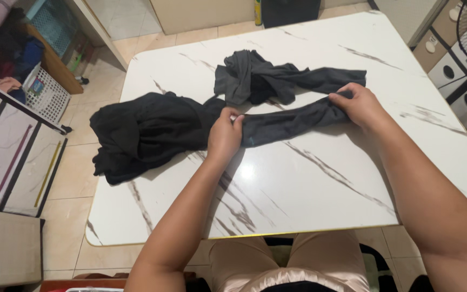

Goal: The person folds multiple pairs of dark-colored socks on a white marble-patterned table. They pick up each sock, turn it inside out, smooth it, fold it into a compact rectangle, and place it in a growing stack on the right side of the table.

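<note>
Head view: person seated at white marble table [309,189].
Black pile [147,135]: left, unfolded.
Left hand [224,135]: pinched shut on dark grey garment [287,121], table centre.
Right hand [359,104]: clamped on its far end.
Progress: garment stretched flat, judged early; twisted grey bundle [255,75] untouched.
Hidden: fingertips under cloth.

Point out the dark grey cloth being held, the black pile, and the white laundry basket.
dark grey cloth [293,121], head view, middle of the stretched strip.
black pile [141,135], head view, centre of the heap.
white laundry basket [47,94], head view, its slotted side wall.
</note>
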